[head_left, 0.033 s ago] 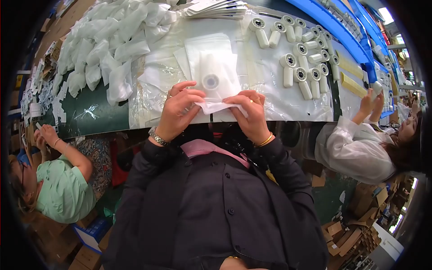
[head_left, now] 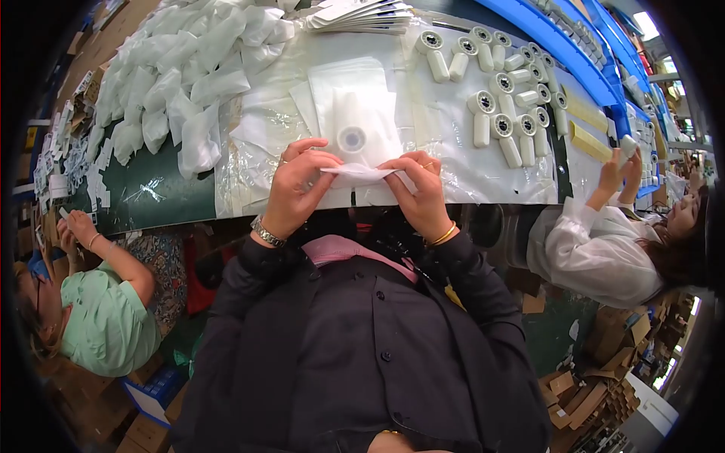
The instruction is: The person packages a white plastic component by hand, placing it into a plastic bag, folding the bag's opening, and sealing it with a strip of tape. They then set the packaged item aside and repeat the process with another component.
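Note:
A frosted white plastic bag (head_left: pixel 377 124) lies at the front of the table before me. Through its film shows a white device (head_left: pixel 351 139) with a round head, like the loose ones at the right. My left hand (head_left: pixel 302 181) pinches the left end of the bag's near edge between thumb and fingers. At the right end of that edge, my right hand (head_left: pixel 418 185) pinches it the same way. Between both hands the edge is folded over in a narrow strip. More flat frosted bags (head_left: pixel 343 72) lie under and behind it.
Filled white bags (head_left: pixel 200 140) are heaped at the left. Several white round-headed devices (head_left: pixel 481 121) lie at the right, beside yellowish strips (head_left: pixel 591 142) and a blue rack (head_left: pixel 555 41). Flat white cards (head_left: pixel 359 16) are stacked at the back. Co-workers sit on either side (head_left: pixel 113 309) (head_left: pixel 596 241).
The bag's near edge is folded into a straighter strip, and its loose right corner no longer sticks out over my right hand. My right fingers have shifted slightly.

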Action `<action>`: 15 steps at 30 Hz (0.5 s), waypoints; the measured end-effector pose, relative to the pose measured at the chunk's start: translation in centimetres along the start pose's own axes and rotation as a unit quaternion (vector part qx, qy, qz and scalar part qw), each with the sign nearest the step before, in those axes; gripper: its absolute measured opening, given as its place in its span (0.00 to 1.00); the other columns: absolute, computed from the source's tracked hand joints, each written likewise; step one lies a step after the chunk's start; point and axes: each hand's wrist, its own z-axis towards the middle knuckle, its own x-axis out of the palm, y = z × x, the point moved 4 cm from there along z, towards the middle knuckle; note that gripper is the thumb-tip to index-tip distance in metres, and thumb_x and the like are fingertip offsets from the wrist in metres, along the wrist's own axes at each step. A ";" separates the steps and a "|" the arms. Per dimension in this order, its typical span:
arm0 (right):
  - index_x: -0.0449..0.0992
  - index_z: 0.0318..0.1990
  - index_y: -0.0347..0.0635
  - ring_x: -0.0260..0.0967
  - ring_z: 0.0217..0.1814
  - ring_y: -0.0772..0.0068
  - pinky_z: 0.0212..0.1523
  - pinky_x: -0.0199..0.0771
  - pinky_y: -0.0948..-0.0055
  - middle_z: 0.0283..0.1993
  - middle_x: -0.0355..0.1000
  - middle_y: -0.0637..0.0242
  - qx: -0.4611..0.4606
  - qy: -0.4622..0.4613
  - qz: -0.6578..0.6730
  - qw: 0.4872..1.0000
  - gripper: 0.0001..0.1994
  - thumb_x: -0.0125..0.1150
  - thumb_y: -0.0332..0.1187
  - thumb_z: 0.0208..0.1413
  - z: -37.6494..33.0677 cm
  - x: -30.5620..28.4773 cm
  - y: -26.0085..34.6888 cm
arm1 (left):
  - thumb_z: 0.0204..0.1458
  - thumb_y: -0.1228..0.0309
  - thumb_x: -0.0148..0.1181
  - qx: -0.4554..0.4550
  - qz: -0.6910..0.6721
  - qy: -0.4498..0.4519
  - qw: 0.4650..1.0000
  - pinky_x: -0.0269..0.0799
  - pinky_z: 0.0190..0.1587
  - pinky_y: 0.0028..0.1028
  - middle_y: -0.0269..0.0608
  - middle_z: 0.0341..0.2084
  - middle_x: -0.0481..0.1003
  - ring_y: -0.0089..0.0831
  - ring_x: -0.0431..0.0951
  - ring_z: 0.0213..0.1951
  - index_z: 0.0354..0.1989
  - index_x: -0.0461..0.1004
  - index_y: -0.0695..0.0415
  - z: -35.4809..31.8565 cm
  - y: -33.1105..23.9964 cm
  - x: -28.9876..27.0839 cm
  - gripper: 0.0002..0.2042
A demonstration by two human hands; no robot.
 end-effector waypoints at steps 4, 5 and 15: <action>0.86 0.40 0.39 0.78 0.39 0.69 0.45 0.72 0.69 0.35 0.82 0.65 0.104 -0.067 0.117 0.985 0.04 0.71 0.30 0.66 2.3 1.1 -1.1 | 0.60 0.77 0.70 -0.158 -0.073 -0.143 0.974 0.75 0.49 0.31 0.38 0.33 0.80 0.37 0.80 0.42 0.40 0.83 0.59 0.2 1.4 1.3 0.02; 0.86 0.40 0.39 0.78 0.39 0.69 0.45 0.72 0.69 0.35 0.82 0.65 0.103 -0.071 0.112 0.986 0.04 0.71 0.30 0.66 2.7 1.3 -1.1 | 0.60 0.77 0.70 -0.153 -0.077 -0.142 0.975 0.75 0.49 0.31 0.38 0.33 0.80 0.37 0.80 0.42 0.40 0.83 0.59 0.4 1.5 1.6 0.02; 0.76 0.19 0.45 0.75 0.27 0.47 0.43 0.71 0.51 0.20 0.72 0.54 0.093 -0.152 -0.034 0.983 0.17 0.68 0.40 0.57 3.7 3.4 -3.0 | 0.65 0.71 0.67 -0.202 0.044 -0.142 0.968 0.66 0.33 0.41 0.48 0.22 0.70 0.41 0.67 0.26 0.27 0.72 0.66 0.2 6.5 3.7 0.16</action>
